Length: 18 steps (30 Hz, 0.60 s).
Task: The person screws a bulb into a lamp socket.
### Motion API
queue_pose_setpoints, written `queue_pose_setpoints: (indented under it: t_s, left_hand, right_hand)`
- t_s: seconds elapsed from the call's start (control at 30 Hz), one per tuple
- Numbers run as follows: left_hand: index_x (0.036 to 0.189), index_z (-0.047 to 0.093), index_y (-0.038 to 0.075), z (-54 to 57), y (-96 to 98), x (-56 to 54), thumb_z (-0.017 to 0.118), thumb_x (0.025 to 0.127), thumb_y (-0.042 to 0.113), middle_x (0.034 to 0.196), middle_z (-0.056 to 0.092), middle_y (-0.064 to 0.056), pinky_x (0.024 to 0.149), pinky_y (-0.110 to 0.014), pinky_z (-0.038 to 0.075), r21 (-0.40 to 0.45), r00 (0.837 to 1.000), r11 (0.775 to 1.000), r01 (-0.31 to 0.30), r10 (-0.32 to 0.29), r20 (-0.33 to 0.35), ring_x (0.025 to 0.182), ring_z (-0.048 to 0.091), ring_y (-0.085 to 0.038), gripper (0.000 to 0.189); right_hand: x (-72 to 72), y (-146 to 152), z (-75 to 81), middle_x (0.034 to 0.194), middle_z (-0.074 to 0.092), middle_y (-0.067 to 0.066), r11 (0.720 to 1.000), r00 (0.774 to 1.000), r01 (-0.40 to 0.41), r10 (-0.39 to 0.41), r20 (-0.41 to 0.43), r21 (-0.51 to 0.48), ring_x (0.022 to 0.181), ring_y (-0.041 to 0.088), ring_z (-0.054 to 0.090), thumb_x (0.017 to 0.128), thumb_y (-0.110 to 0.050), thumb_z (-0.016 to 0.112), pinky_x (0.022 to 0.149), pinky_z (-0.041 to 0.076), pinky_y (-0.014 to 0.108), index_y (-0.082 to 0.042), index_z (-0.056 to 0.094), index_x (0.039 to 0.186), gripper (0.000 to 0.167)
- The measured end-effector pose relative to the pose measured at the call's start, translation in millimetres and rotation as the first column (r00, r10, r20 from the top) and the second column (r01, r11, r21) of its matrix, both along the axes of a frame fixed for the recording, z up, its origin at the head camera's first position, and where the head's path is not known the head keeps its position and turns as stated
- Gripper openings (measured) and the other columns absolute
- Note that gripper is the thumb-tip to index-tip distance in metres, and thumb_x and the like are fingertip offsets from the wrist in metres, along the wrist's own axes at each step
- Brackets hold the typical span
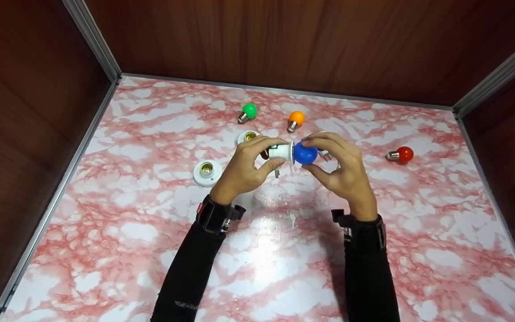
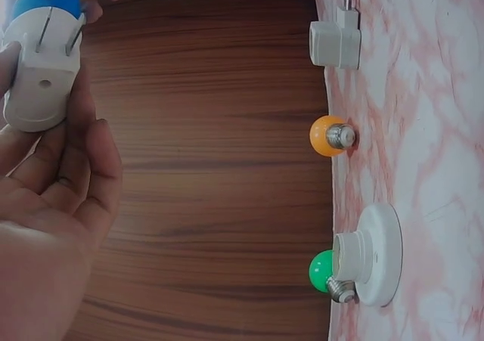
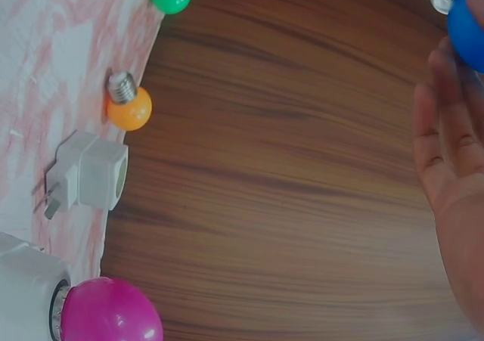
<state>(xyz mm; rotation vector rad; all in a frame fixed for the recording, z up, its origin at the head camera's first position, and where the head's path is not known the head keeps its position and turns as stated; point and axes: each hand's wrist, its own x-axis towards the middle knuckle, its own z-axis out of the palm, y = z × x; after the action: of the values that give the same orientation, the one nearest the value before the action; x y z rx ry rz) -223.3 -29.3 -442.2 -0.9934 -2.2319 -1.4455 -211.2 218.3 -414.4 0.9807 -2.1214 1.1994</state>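
Between its thumb and fingers my left hand [image 1: 245,170] grips a white plug-in lamp socket [image 1: 280,153], which lies sideways in the air. Two metal pins show on the socket [image 2: 41,76] in the left wrist view. My right hand [image 1: 346,172] pinches a blue light bulb [image 1: 305,153] by its round globe. The bulb's base end meets the socket's mouth; how deep it sits I cannot tell. In the right wrist view the blue bulb [image 3: 467,35] is cut off by the frame's edge.
A green bulb [image 1: 249,110] and an orange bulb [image 1: 296,118] lie behind the hands, a red bulb [image 1: 405,154] to the right. Round white lampholders [image 1: 207,173] stand left. The right wrist view shows another plug-in socket [image 3: 87,171] and a magenta bulb [image 3: 112,311] in a white fitting.
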Motion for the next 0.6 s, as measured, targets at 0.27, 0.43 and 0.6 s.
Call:
queue_pose_setpoints:
  t_s: [0.27,0.43,0.6]
  left_hand:
    - [0.131,0.073,0.005,0.3,-0.4,0.0,0.077,0.098,0.025,0.123,0.077,-0.011,0.09,-0.037,0.059,-0.033,1.0,0.999,-0.015,0.014,-0.028,0.104,0.069,-0.02,0.039]
    - [0.13,0.074,0.005,0.5,0.2,-0.2,0.079,0.096,0.026,0.122,0.078,-0.011,0.095,-0.041,0.06,-0.05,0.994,0.998,-0.045,0.039,-0.099,0.11,0.071,-0.023,0.04]
    - [0.128,0.075,0.008,0.3,2.0,-0.1,0.081,0.093,0.028,0.117,0.08,-0.008,0.097,-0.037,0.058,-0.084,0.968,0.988,-0.127,0.105,-0.229,0.109,0.071,-0.024,0.041]
  right_hand:
    - [1.3,2.1,-1.7,0.116,0.078,0.015,0.999,0.999,0.03,-0.03,0.03,0.014,0.111,0.011,0.071,0.078,0.002,0.091,0.097,0.055,0.016,-0.004,0.077,0.118,0.043]
    - [1.0,3.2,-3.9,0.111,0.079,0.015,0.999,0.998,0.05,-0.051,0.029,0.022,0.103,0.006,0.068,0.074,0.003,0.094,0.089,0.052,0.012,-0.003,0.076,0.119,0.049]
    - [0.1,4.3,-4.9,0.11,0.079,0.017,0.998,0.998,0.059,-0.059,0.027,0.018,0.1,0.004,0.068,0.073,0.002,0.094,0.089,0.052,0.01,-0.001,0.075,0.121,0.052]
